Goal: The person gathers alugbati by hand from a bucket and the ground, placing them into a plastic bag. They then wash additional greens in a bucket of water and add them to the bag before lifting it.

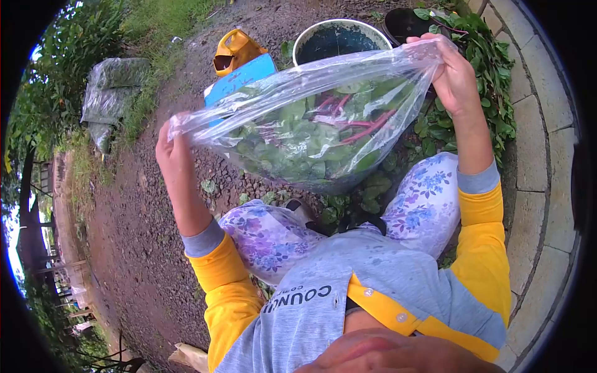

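A clear plastic bag [311,124] full of green leaves with reddish-purple stems hangs stretched between my two hands, above my knees. My left hand [174,146] is closed on one corner of the bag's gathered upper edge. The opposite corner, higher up at the right, is gripped by my right hand [451,71]. Between the hands the top edge of the bag is pulled out long and narrow. Its lower side bulges down over the gravel between my legs.
Behind the bag are a blue box [239,78], a yellow watering can [236,50], a white-rimmed tub [342,40] and a black container [407,25]. Loose leafy stems [491,81] lie along the stone paving [535,155]. Filled plastic bags [115,93] rest on the grass.
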A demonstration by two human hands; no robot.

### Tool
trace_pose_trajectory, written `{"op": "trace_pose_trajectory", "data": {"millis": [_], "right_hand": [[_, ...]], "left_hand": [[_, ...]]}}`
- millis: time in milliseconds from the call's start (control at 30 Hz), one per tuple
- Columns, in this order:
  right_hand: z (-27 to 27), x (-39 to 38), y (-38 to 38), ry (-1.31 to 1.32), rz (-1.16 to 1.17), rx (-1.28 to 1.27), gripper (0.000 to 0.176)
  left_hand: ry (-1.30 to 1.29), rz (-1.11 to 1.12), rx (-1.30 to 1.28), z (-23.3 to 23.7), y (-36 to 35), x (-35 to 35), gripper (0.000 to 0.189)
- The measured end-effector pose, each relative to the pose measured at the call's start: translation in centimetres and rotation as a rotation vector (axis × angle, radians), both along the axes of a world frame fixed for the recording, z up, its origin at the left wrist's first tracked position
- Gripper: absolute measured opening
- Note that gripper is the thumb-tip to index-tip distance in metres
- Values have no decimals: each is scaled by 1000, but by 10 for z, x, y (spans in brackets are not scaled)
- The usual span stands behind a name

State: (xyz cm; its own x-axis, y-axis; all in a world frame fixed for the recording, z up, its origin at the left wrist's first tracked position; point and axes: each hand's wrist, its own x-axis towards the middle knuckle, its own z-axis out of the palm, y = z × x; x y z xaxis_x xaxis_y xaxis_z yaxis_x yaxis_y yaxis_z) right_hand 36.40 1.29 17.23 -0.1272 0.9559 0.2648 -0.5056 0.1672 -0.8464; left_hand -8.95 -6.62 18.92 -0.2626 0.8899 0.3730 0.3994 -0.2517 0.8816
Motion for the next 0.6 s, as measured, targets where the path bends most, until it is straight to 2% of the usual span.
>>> {"op": "trace_pose_trajectory", "data": {"millis": [67, 100, 133, 167, 200, 267, 300, 333, 400, 467, 533, 600], "right_hand": [[8, 3, -7, -246, 55, 70, 35], [10, 8, -14, -392, 53, 100, 39], [9, 19, -22, -539, 47, 120, 44], [5, 37, -29, -632, 51, 173, 53], [1, 58, -41, -725, 28, 213, 53], [-28, 103, -62, -666, -99, 210, 58], [-54, 127, -76, -541, -192, 100, 54], [-88, 148, -90, -358, -316, 14, 43], [-182, 189, -128, -21, -565, -294, 37], [-260, 190, -188, 210, -885, -593, 30], [-329, 156, -244, 175, -1251, -733, 25], [-375, 110, -283, 23, -1194, -805, 20]], "left_hand": [[43, -92, -175, 8, -15, -9, 35], [158, -42, -311, 17, -27, -4, 39], [225, -68, -267, 16, -38, -5, 45], [156, -135, -262, 23, -51, 5, 51], [269, -122, -257, 31, -65, 13, 57], [420, -189, -46, 40, -81, 35, 62], [481, -202, 90, 40, -85, 55, 63], [420, -291, 160, 34, -84, 77, 62], [274, -450, 296, 17, -85, 125, 62], [161, -658, 154, -8, -90, 179, 55], [119, -830, -72, -33, -84, 227, 45], [27, -930, -256, -64, -72, 270, 41]]}}
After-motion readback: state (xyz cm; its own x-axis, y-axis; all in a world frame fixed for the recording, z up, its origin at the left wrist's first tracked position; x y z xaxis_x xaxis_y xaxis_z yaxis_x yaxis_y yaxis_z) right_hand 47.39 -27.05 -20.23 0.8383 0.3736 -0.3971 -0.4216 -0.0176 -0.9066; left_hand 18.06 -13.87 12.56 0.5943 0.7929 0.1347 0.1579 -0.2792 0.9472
